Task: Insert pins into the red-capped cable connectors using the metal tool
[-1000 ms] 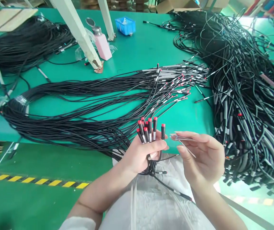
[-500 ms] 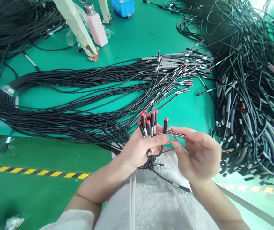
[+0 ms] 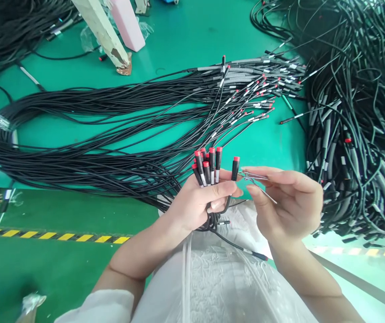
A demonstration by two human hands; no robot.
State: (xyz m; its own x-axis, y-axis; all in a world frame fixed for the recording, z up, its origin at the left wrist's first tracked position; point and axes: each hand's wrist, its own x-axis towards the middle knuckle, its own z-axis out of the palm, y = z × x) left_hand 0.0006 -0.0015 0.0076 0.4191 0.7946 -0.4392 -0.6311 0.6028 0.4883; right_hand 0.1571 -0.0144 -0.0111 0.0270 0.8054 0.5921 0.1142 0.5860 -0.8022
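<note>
My left hand (image 3: 204,197) is closed around a bunch of black cable connectors (image 3: 206,172) with red caps and white labels, which stand upright above the fist. Apart from the bunch, one red-capped connector (image 3: 235,168) sticks up by the left fingertips, its cable bending down below them. My right hand (image 3: 288,204) pinches a thin two-armed metal tool (image 3: 257,176); its exact kind is unclear. The tool's tip is just right of the single connector, with a small gap. Cable loops (image 3: 212,222) hang beneath my left hand, over my lap.
A long bundle of black cables (image 3: 111,101) lies across the green table (image 3: 192,40). Tangled cables (image 3: 353,112) pile up at the right, with more (image 3: 7,31) at the far left. A chipped white post (image 3: 103,33) and a pink bottle (image 3: 128,24) stand at the back.
My right hand and the metal tool have moved slightly right, away from the single connector. My left hand keeps its hold. The view has tilted down a little.
</note>
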